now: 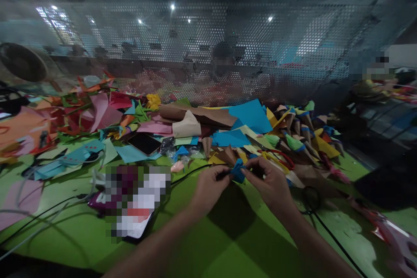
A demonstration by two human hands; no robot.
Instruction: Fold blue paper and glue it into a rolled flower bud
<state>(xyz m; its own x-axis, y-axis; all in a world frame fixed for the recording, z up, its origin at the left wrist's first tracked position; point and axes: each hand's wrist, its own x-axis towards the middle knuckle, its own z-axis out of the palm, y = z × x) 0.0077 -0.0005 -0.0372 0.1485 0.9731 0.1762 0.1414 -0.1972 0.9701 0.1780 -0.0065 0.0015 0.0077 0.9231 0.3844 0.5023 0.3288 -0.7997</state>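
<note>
Pinch grip, both hands, head view: left hand (210, 186) and right hand (272, 182) each hold one side of a blue piece (238, 171), thumbs and fingertips drawn narrow.

Location of piece: above the table (241, 247), near the middle, between the hands; folded, seemingly paper.

Handling, as judged: light, even pressure at the edges should spare it stray creases; working close above the table would steady it.

Surroundings: brown cones (207, 147), just beyond the hands; red loop (286, 159), near the right hand; black cable (192, 174), running up to the left hand; dark phone (144, 143); coloured scraps (104, 113), heaped along the far side; perforated screen (202, 39), behind.

Writing: none legible. Pixelated device (143, 208), left: contents masked. Red marks on a pale blue strip (76, 153): too small to read. Brands: none identifiable.
</note>
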